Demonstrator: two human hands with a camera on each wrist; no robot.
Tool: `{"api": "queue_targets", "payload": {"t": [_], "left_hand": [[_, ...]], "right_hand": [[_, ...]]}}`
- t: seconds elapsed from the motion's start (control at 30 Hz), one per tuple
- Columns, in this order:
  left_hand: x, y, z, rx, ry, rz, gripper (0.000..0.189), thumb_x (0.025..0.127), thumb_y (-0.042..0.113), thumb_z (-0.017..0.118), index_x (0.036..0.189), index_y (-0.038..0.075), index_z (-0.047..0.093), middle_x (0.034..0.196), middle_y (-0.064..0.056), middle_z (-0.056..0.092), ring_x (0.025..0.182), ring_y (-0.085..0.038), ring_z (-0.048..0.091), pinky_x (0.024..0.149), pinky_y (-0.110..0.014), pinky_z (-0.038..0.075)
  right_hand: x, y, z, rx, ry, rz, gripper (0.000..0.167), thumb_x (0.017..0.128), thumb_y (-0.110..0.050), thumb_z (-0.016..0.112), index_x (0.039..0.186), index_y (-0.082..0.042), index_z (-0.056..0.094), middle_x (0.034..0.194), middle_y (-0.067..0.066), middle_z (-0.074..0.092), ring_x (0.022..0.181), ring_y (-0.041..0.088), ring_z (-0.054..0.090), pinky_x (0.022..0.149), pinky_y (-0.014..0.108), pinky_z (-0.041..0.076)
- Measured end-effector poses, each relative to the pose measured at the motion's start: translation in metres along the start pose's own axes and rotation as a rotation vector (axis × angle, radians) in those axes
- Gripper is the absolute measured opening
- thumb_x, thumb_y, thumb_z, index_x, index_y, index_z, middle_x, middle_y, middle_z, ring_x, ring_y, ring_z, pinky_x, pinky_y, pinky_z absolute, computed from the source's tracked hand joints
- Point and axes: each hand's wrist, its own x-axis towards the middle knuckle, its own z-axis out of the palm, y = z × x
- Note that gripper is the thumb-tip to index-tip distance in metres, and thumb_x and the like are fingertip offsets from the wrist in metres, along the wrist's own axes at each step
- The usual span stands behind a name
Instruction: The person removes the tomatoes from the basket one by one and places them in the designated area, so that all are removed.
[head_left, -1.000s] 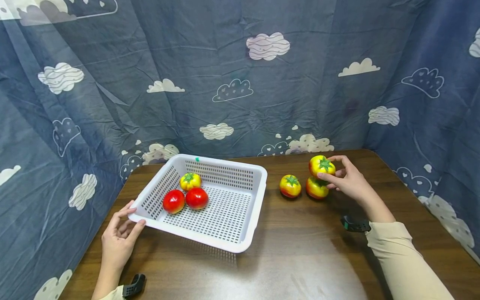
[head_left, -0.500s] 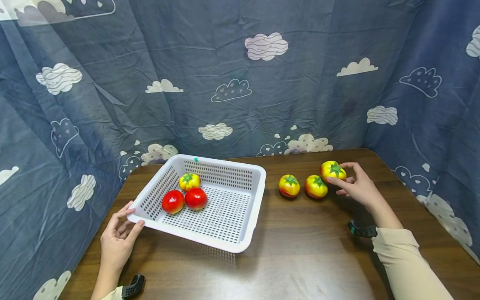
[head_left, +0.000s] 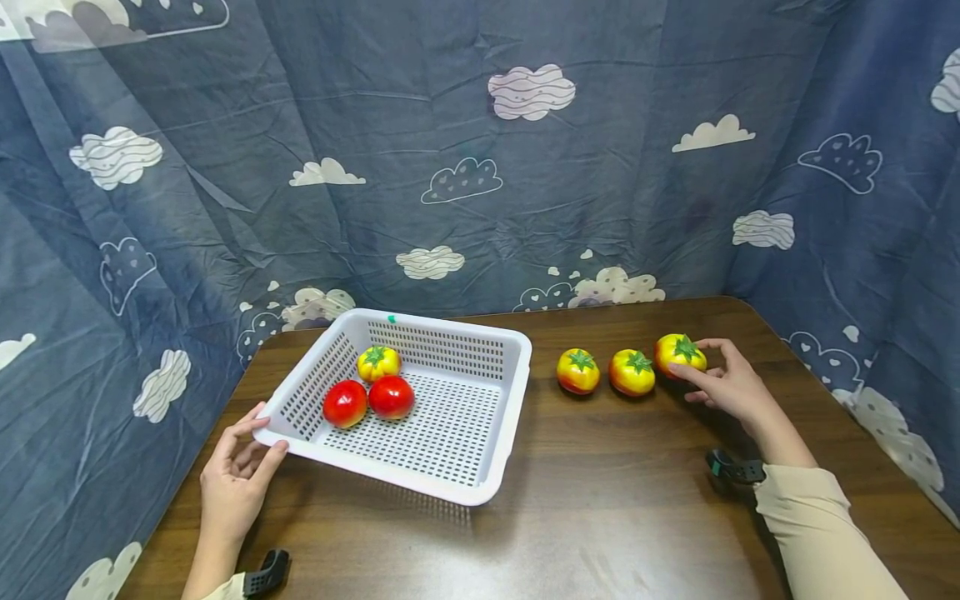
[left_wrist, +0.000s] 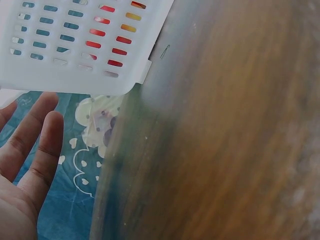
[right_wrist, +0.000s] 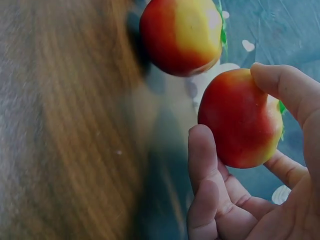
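In the head view my right hand (head_left: 727,379) pinches a red and yellow toy tomato (head_left: 680,356) with a green star-shaped leaf, at the right end of a row. The right wrist view shows thumb and fingers around this tomato (right_wrist: 240,117). Left of it stand two matching tomatoes, a middle tomato (head_left: 632,372) and an outer tomato (head_left: 577,372). My left hand (head_left: 236,475) grips the near left corner of a white perforated plastic basket (head_left: 517,417) with thumb and fingertips. Inside it lie a yellow-topped tomato (head_left: 378,363) and two tomatoes red side up, one red tomato (head_left: 346,404) leftmost.
A brown wooden table (head_left: 600,517) carries everything. Its back edge meets a blue curtain (head_left: 465,233) printed with clouds, which also hangs along both sides. Black wrist straps sit on both arms, one left strap (head_left: 267,573) and one right strap (head_left: 735,468).
My right hand has carried its tomato from above the middle one rightward and down to the right end of the row. The left hand and basket stay in place.
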Motion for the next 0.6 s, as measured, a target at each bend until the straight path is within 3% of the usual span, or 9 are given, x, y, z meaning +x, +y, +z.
{"api": "queue_targets", "payload": {"t": [0.27,0.6], "left_hand": [[-0.0007,-0.0003,-0.0001,-0.023,0.001,0.014,0.043,0.090,-0.015,0.076,0.130,-0.010,0.063,0.149,0.009,0.065,0.098,0.006,0.073,0.079,-0.008,0.058],[-0.0005,-0.0006,0.0000,-0.007,0.001,0.012,0.044,0.089,-0.013,0.078,0.131,-0.009,0.063,0.148,0.012,0.065,0.098,0.007,0.072,0.078,-0.008,0.058]], "right_hand": [[-0.0030,0.0079,-0.0011,0.002,-0.035,0.039,0.091,0.105,-0.051,0.065,0.160,0.005,0.018,0.116,0.032,0.069,0.077,0.011,0.079,0.066,0.027,0.059],[-0.0044,0.0100,-0.0003,0.012,-0.062,0.058,0.092,0.104,-0.050,0.066,0.159,0.005,0.019,0.115,0.029,0.069,0.078,0.012,0.079,0.064,0.027,0.059]]}}
